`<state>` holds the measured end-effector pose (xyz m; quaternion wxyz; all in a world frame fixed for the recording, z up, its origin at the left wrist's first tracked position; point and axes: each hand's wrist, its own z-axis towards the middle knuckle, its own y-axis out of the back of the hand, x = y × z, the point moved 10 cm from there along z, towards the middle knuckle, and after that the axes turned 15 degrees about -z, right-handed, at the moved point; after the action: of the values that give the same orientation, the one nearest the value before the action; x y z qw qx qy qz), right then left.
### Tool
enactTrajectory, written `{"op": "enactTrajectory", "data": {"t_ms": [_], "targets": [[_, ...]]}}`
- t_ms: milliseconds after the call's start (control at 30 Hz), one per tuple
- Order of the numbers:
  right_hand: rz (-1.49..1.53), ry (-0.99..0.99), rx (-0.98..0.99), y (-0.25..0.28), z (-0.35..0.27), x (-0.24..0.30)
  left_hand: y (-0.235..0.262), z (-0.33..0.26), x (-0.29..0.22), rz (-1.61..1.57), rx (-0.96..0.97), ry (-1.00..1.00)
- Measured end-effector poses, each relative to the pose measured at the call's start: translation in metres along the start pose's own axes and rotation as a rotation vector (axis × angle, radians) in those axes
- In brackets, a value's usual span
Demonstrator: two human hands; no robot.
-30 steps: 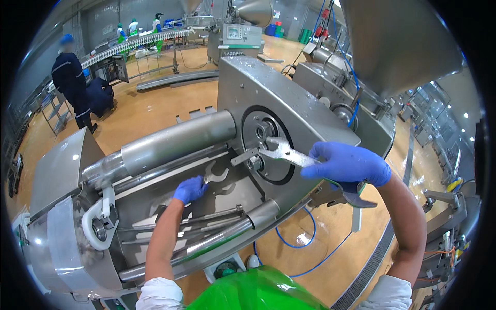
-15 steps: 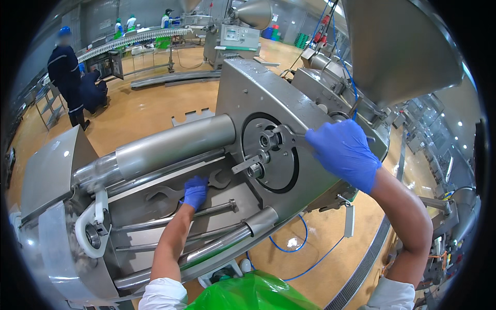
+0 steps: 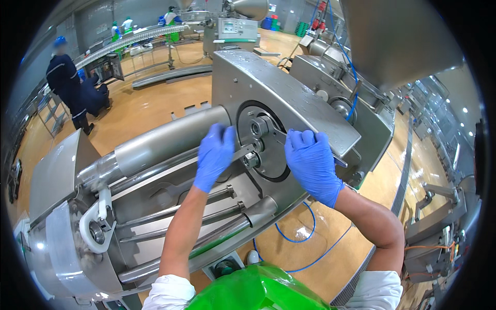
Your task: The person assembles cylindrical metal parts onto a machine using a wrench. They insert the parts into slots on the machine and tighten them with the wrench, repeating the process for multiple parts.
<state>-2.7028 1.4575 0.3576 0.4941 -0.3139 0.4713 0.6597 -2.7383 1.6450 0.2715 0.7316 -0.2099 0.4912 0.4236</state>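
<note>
My right hand (image 3: 314, 168), in a blue glove, is closed around the handle of a metal wrench (image 3: 279, 136). The wrench's head is at the upper large nut (image 3: 258, 126) on the round plate (image 3: 273, 164) of a steel machine. My left hand (image 3: 213, 157), also gloved in blue, is raised with fingers extended and slightly blurred; nothing shows in it. Beside it, a flat metal bar (image 3: 242, 152) juts from the plate, near a lower nut (image 3: 251, 160). Another open-end wrench (image 3: 166, 191) lies in the machine's trough, partly hidden by my left arm.
A thick steel cylinder (image 3: 170, 135) and several rods (image 3: 175, 213) span the trough. A big steel hopper (image 3: 398, 41) hangs at upper right. A blue hose (image 3: 294, 238) loops on the floor. A person in dark clothing (image 3: 66, 85) stands far left, another crouching close by.
My left hand has risen from the wrench in the trough toward the flat bar. My right hand has swung down and left with its wrench, nearer the round plate.
</note>
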Motion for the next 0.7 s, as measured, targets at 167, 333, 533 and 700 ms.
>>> {"op": "enactTrajectory", "data": {"t_ms": [167, 333, 533, 700], "targets": [[0.012, -0.099, -0.033, 0.012, 0.02, -0.038, -0.089, 0.016, 0.016, -0.436, 0.306, 0.545], [0.081, -0.3, -0.102, 0.036, -0.003, -0.085, -0.087, 0.039, 0.022, -0.171, 0.329, 0.031], [0.506, -0.353, -0.404, 0.026, -0.073, -0.064, -0.088, 0.024, 0.0, -0.241, 0.132, 0.335], [0.664, -0.472, -0.671, 0.019, -0.107, -0.058, -0.078, 0.027, -0.003, 0.133, -0.093, -0.128]]}}
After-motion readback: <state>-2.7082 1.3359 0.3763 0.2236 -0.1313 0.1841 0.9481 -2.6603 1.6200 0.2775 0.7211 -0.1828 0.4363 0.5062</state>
